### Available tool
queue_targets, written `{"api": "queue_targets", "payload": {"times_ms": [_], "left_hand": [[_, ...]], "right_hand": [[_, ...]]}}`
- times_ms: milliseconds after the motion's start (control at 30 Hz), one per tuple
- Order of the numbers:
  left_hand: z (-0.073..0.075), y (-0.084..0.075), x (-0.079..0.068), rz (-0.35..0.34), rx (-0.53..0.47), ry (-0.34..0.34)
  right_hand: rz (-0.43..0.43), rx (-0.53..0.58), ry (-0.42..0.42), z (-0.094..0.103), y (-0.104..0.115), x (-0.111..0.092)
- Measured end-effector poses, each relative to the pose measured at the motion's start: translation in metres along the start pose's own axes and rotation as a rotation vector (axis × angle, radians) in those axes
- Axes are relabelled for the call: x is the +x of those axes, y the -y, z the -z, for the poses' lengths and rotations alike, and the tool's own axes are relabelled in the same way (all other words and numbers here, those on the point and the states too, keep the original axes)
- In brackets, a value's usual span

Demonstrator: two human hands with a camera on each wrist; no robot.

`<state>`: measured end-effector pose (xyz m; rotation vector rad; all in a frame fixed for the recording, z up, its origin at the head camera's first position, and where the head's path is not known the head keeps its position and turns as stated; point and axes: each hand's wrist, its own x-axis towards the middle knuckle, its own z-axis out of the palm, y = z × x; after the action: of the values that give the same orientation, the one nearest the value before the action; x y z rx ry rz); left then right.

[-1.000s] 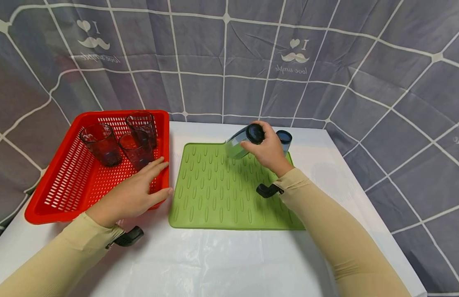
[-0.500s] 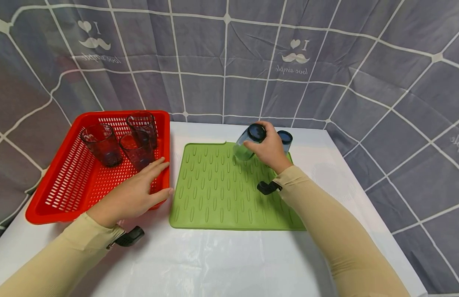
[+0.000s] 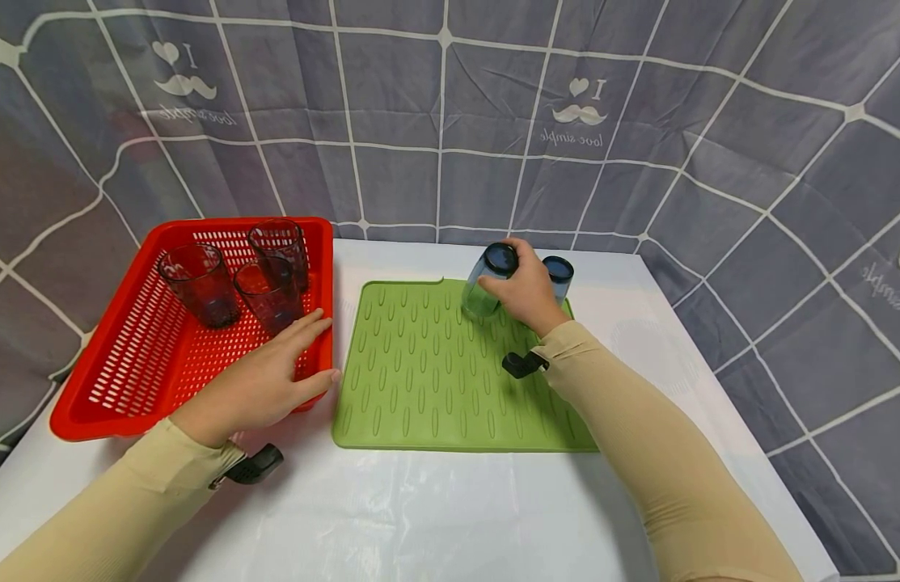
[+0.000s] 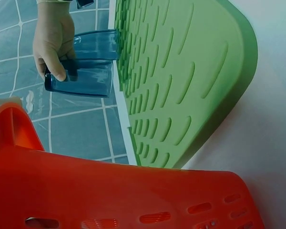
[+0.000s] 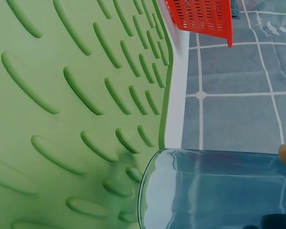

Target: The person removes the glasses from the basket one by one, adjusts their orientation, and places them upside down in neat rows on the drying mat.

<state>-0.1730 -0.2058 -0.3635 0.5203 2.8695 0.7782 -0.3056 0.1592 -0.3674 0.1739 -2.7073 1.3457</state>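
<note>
My right hand (image 3: pixel 531 289) grips a blue drinking glass (image 3: pixel 480 291) near its base, thumb on the near side. The glass is upside down, its rim at the back of the green drying mat (image 3: pixel 420 380). A second blue glass (image 3: pixel 560 275), also base up, stands just right of it, partly behind my hand. In the right wrist view, the held glass (image 5: pixel 219 186) lies close over the mat's ridges. My left hand (image 3: pixel 264 380) rests on the right rim of the red basket (image 3: pixel 166 412), fingers straight, thumb out. Several glasses show in that basket, including one glass (image 3: pixel 268 295) near my fingers.
The white table (image 3: pixel 435 509) runs in front of the mat and along its right side. A grey curtain (image 3: pixel 391 97) with white lines hangs behind the table and to the right. The basket stands close to the mat's left edge.
The glass in my right hand has moved slightly right and swung from a tilt to nearly upright, rim down. My left hand stays on the basket rim.
</note>
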Motion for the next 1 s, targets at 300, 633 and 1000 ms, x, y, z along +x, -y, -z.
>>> {"api": "queue_targets", "payload": {"times_ms": [300, 633, 1000], "left_hand": [[0.0, 0.001, 0.0, 0.0, 0.001, 0.003], [0.0, 0.0, -0.001, -0.003, 0.001, -0.001], [0.0, 0.001, -0.001, -0.004, 0.0, -0.003]], "right_hand": [[-0.023, -0.027, 0.021, -0.002, -0.001, 0.003], [-0.037, -0.041, 0.039, -0.004, -0.005, 0.007], [-0.032, -0.081, 0.055, -0.008, -0.01, 0.011]]}}
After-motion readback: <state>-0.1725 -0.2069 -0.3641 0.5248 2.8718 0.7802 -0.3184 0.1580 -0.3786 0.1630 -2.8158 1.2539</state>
